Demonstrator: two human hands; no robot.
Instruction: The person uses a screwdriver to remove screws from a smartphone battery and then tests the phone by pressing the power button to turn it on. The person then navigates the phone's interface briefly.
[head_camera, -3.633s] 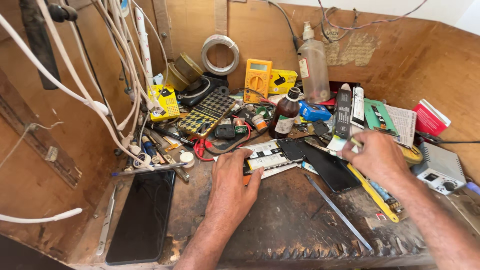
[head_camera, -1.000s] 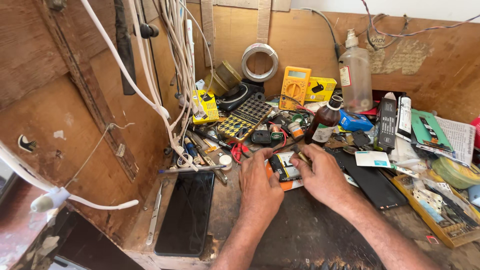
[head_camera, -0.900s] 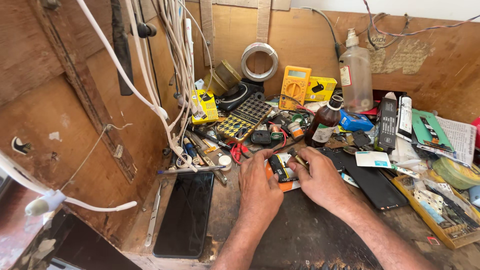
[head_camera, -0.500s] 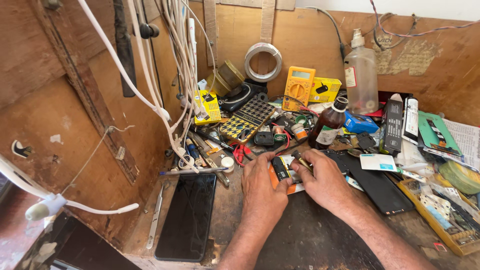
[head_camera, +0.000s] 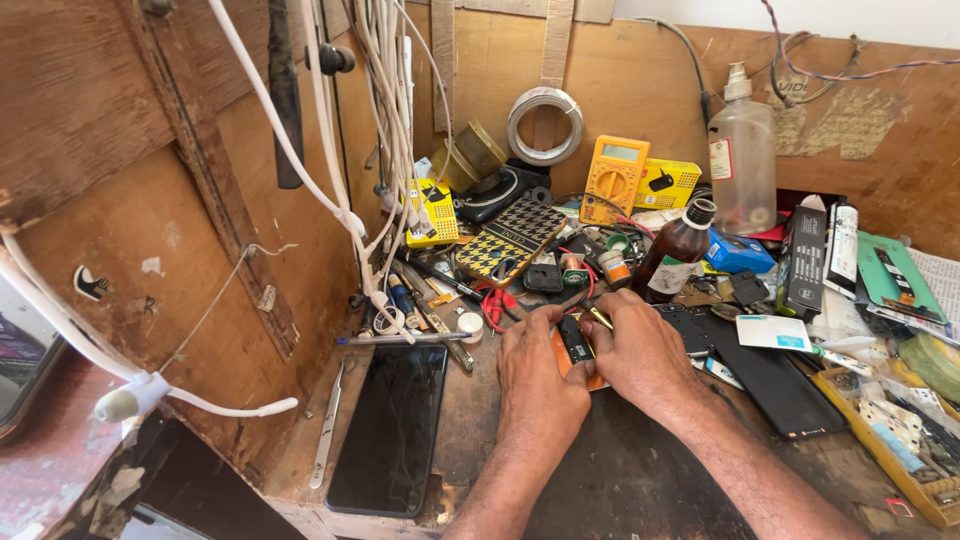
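I'm pinning a small black part (head_camera: 575, 338) on an orange pad (head_camera: 592, 380) mid-bench, left hand (head_camera: 540, 375) curled steadying it, right hand (head_camera: 640, 350) pinching a thin tool (head_camera: 598, 318) at its top; likely prying, so next needs fine tip pressure.

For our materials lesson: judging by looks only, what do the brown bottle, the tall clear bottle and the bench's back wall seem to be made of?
Brown bottle: probably amber glass, glossy and see-through dark, though tinted plastic is possible. Clear bottle: likely plastic, since its wall looks cloudy and dull rather than shiny. Back wall: wood board, likely plywood, matte brown with visible grain and stains.
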